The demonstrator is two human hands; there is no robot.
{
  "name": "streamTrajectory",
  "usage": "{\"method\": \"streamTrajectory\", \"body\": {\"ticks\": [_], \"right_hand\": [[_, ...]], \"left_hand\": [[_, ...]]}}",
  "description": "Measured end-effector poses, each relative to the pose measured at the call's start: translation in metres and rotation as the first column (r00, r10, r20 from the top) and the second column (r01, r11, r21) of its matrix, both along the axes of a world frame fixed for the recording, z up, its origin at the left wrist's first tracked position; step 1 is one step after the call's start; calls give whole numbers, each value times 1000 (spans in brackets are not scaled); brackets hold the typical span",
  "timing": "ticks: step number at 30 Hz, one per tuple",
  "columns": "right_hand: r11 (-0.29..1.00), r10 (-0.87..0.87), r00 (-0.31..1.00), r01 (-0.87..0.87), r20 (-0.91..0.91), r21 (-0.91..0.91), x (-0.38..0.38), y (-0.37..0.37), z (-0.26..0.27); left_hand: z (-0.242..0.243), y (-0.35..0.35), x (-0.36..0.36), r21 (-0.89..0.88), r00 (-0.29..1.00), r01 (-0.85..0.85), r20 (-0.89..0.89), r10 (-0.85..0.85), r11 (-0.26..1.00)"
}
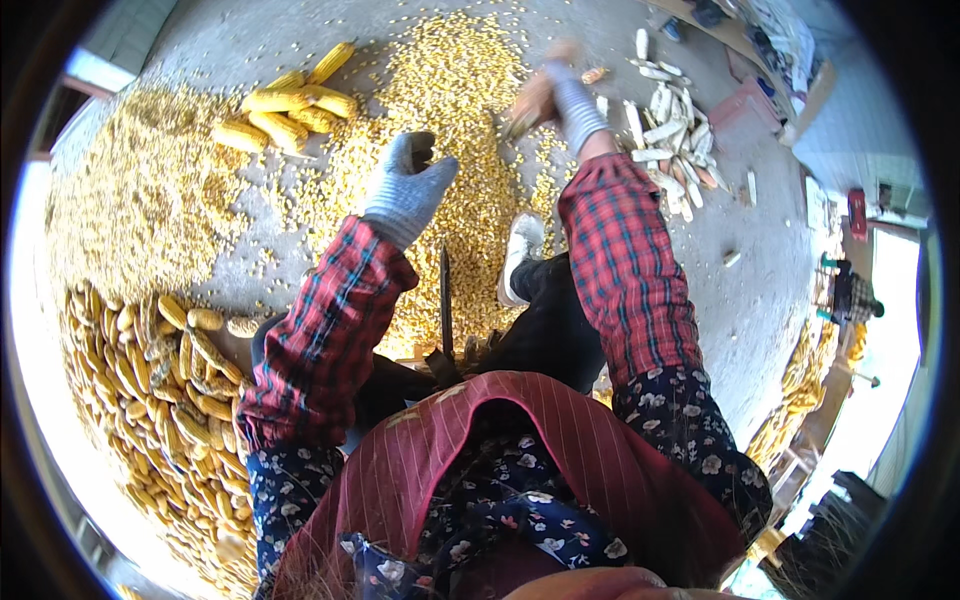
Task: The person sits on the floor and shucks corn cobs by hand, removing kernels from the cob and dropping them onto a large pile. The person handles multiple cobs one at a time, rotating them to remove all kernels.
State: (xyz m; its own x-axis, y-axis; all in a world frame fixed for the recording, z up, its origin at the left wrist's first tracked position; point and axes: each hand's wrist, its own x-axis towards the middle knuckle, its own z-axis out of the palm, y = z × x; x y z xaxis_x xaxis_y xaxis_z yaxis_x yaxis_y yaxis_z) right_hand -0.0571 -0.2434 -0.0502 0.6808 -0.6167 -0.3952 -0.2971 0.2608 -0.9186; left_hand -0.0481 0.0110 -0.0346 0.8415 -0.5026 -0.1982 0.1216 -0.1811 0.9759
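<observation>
My left hand (412, 180), in a pale knitted glove with dark fingertips, hovers over loose corn kernels (457, 97), its thumb and curled fingers apart with nothing seen between them. Up and to the right is my right hand (544, 94), gloved and blurred by motion, near the kernels' right edge; whether it holds anything cannot be told. Between my legs a narrow dark metal bar (445, 300) points away from me over the kernels. Several yellow corn cobs (277, 127) lie in a small heap left of my left hand. Bare white cobs (675, 135) are piled right of my right hand.
A large heap of corn ears (165, 405) fills the lower left, below a broad spread of kernels (135, 195). My shoe (523, 247) stands among kernels. A pink plastic container (744, 109) is at the upper right. Another person (851, 294) is at the far right near more corn (802, 390).
</observation>
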Motion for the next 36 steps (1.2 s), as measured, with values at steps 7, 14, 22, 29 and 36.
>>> {"method": "streamTrajectory", "body": {"ticks": [7,14,22,29,36], "right_hand": [[817,-577,815,574,53,65,-57,-95,-23],[686,476,775,-623,-417,-376,2,29,-4],[273,666,540,-818,-515,-506,-3,45,-78],[210,647,192,-975,-738,-69,9,89,-121],[105,637,382,-903,-669,-416,196,112,-194]], "left_hand": [[-1,0,-16,-14,966,240,-96,-240,971],[-5,-9,-31,193,907,397,70,-416,897],[71,53,-55,307,737,505,334,-588,807],[72,117,-39,104,905,387,148,-399,916],[62,147,-5,-369,906,251,-236,-352,895]]}}
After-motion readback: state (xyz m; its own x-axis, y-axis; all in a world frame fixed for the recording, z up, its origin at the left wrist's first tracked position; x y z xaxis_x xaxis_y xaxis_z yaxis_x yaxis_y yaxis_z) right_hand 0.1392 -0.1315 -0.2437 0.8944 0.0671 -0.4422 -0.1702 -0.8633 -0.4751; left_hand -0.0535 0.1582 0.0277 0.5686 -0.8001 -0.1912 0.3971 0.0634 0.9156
